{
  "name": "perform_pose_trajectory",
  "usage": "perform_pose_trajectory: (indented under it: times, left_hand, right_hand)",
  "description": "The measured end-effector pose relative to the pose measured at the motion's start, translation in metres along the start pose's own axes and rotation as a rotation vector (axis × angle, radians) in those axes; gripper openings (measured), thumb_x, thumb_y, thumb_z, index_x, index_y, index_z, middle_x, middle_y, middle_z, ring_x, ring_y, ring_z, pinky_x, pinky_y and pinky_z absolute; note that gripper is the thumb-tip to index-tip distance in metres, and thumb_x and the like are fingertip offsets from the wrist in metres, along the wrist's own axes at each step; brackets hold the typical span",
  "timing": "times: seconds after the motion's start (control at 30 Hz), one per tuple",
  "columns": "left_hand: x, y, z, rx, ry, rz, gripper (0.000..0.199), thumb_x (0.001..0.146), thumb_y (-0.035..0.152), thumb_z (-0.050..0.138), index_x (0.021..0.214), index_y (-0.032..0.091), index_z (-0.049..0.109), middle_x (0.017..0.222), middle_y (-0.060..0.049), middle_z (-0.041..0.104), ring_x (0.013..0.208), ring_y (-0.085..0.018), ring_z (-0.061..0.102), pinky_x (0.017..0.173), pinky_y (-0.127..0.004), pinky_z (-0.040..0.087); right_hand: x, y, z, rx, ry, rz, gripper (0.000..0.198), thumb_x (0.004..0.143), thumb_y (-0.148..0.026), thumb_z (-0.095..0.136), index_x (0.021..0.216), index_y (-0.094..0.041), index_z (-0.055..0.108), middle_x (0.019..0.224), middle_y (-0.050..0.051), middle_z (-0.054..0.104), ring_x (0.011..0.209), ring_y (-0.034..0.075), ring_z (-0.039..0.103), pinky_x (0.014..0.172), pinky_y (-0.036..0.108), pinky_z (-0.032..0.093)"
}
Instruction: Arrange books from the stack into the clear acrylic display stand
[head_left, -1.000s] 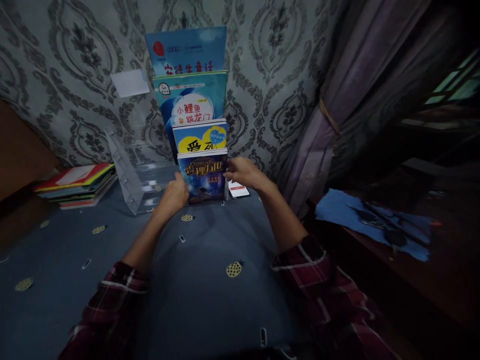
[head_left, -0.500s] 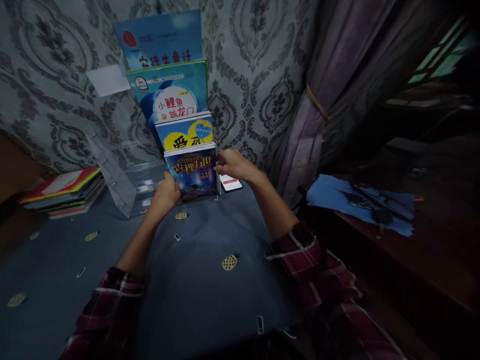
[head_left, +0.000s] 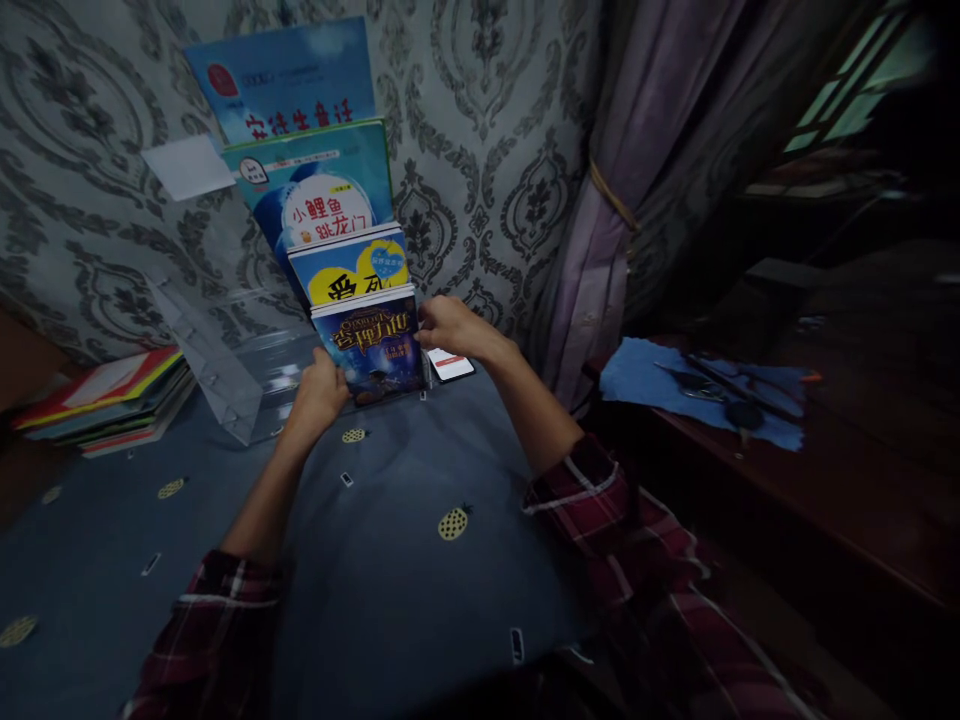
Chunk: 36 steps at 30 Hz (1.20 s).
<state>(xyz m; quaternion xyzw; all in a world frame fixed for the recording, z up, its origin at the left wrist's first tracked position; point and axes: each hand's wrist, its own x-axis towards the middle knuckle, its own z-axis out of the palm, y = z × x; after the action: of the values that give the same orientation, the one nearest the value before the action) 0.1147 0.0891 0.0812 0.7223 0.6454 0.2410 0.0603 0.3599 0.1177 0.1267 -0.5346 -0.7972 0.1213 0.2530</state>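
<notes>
In the head view, my left hand is closed at the left edge of a dark blue book with gold lettering. My right hand pinches the same book's right edge. This book stands upright at the front of a stepped row. Behind it rise a blue-and-yellow book, a teal book and, tallest, a blue book. A clear plastic stand extends to the left of the row. Some fingertips are hidden behind the book's edges.
A stack of books lies at the left. A lit phone rests right of the row, on the grey-blue tablecloth. Patterned wallpaper and a tied curtain stand behind. Tools lie on a blue cloth at the right.
The view has shifted slightly, so the whole scene sits a little further left. Both hands keep their places at the dark blue book's sides, and the row looks unchanged.
</notes>
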Motion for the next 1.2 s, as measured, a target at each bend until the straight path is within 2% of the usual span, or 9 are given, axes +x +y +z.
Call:
perform_pose_trajectory:
  times: [0.2, 0.37, 0.53, 0.6, 0.77, 0.9, 1.07, 1.2]
  left_hand:
    - [-0.001, 0.004, -0.001, 0.039, 0.007, -0.019, 0.038, 0.093, 0.016, 0.048, 0.132, 0.014, 0.047, 0.102, -0.015, 0.077, 0.093, -0.030, 0.077, 0.086, -0.039, 0.058]
    - [-0.001, 0.006, -0.005, 0.075, -0.055, -0.027, 0.031, 0.096, 0.016, 0.046, 0.126, 0.014, 0.048, 0.105, -0.019, 0.076, 0.100, -0.033, 0.075, 0.087, -0.042, 0.056]
    - [-0.002, 0.003, -0.010, 0.073, -0.089, 0.000, 0.023, 0.098, 0.019, 0.046, 0.121, 0.016, 0.049, 0.112, -0.019, 0.075, 0.113, -0.035, 0.071, 0.094, -0.043, 0.053]
    - [-0.002, 0.001, -0.012, 0.061, -0.103, 0.007, 0.021, 0.099, 0.019, 0.047, 0.119, 0.016, 0.050, 0.116, -0.019, 0.074, 0.117, -0.034, 0.069, 0.095, -0.042, 0.053]
    - [-0.001, -0.003, -0.013, 0.043, -0.130, -0.001, 0.019, 0.099, 0.021, 0.050, 0.117, 0.016, 0.052, 0.115, -0.018, 0.073, 0.113, -0.034, 0.070, 0.092, -0.041, 0.052]
    - [-0.001, -0.003, -0.013, 0.032, -0.142, -0.002, 0.019, 0.099, 0.022, 0.052, 0.116, 0.016, 0.053, 0.115, -0.019, 0.074, 0.113, -0.034, 0.070, 0.091, -0.040, 0.053]
    - [-0.006, 0.003, -0.015, 0.032, -0.131, -0.016, 0.022, 0.100, 0.023, 0.052, 0.119, 0.014, 0.053, 0.115, -0.021, 0.074, 0.113, -0.035, 0.071, 0.092, -0.041, 0.053]
    - [-0.012, 0.012, -0.021, 0.028, -0.097, -0.040, 0.028, 0.102, 0.025, 0.049, 0.127, 0.014, 0.047, 0.117, -0.022, 0.073, 0.111, -0.034, 0.072, 0.092, -0.042, 0.053]
  right_hand:
    - [-0.002, -0.003, -0.001, 0.032, -0.018, 0.036, 0.018, 0.084, -0.009, 0.066, 0.101, -0.014, 0.073, 0.087, 0.009, 0.076, 0.096, 0.029, 0.073, 0.082, 0.032, 0.054]
    - [-0.005, -0.002, -0.001, 0.088, -0.026, 0.054, 0.022, 0.082, -0.008, 0.069, 0.103, -0.014, 0.073, 0.087, 0.006, 0.078, 0.091, 0.024, 0.074, 0.078, 0.027, 0.052]
    - [-0.009, 0.002, 0.009, 0.060, 0.046, 0.113, 0.031, 0.087, -0.014, 0.070, 0.118, -0.012, 0.068, 0.089, 0.007, 0.078, 0.084, 0.021, 0.074, 0.075, 0.026, 0.052]
    - [-0.011, 0.004, 0.017, 0.051, 0.074, 0.146, 0.030, 0.089, -0.017, 0.070, 0.118, -0.011, 0.068, 0.092, 0.008, 0.078, 0.082, 0.021, 0.074, 0.074, 0.027, 0.051]
    - [-0.017, 0.008, 0.038, 0.038, 0.082, 0.193, 0.016, 0.091, -0.025, 0.070, 0.102, -0.014, 0.072, 0.086, 0.008, 0.077, 0.078, 0.022, 0.073, 0.070, 0.028, 0.049]
    - [-0.017, 0.014, 0.047, 0.039, 0.094, 0.198, 0.014, 0.091, -0.028, 0.068, 0.097, -0.016, 0.073, 0.082, 0.008, 0.077, 0.078, 0.023, 0.073, 0.071, 0.030, 0.050]
    - [-0.017, 0.022, 0.049, 0.076, 0.146, 0.172, 0.019, 0.088, -0.028, 0.069, 0.102, -0.016, 0.072, 0.084, 0.007, 0.078, 0.078, 0.023, 0.074, 0.072, 0.032, 0.053]
    - [-0.015, 0.028, 0.049, 0.107, 0.210, 0.137, 0.036, 0.086, -0.028, 0.068, 0.120, -0.016, 0.068, 0.096, 0.009, 0.079, 0.087, 0.025, 0.075, 0.081, 0.037, 0.057]
